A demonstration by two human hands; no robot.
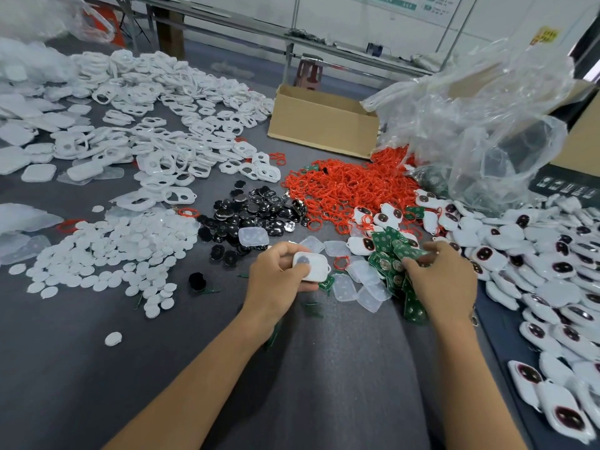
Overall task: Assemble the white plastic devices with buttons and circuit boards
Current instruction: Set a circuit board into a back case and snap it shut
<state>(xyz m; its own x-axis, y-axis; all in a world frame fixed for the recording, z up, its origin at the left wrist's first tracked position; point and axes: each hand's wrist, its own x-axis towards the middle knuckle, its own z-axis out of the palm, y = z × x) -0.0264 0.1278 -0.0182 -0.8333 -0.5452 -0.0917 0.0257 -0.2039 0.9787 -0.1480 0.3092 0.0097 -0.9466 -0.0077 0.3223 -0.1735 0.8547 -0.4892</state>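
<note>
While the left hand (279, 277) grips a white case (311, 267) over the grey bench (341, 368), the right hand (444, 280) sets curled fingers on the pile of green circuit boards (386, 251) just beside it; whether it holds one cannot be told.

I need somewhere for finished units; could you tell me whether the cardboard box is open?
Open: the cardboard box shows a bare top rim, no flaps across.

Surface findings: plastics, cloth, cardboard.
Table cover (341, 368) matt grey cloth; white casing (313, 271) smooth plastic, slight sheen; black buttons (256, 212) glossy; circuit boards (383, 241) green, semi-gloss; bag (487, 125) clear, crinkled, shiny film; box (321, 125) matt brown cardboard.
</note>
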